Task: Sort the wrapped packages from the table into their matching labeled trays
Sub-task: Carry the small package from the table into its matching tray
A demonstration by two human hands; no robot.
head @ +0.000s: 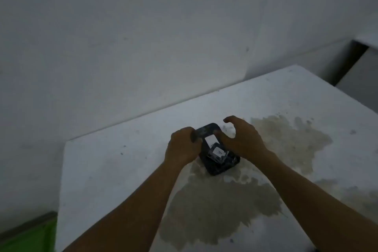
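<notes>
A black tray [222, 168] sits on the white table [106, 161], a little beyond the middle of the view. Inside it lies a clear-wrapped package [217, 154] with a white label marked "A", and a white card is fixed on the tray's inner wall. My left hand [183, 147] grips the tray's far left rim. My right hand [239, 139] rests over the tray's right side with its fingers curled and spread, and its thumb touches the rim; nothing is enclosed in it. The picture is dim and blurred.
A large brownish stain [221, 210] spreads over the table in front of and to the right of the tray. A white wall rises behind the table. A green surface [30, 235] shows at the lower left, past the table's left edge.
</notes>
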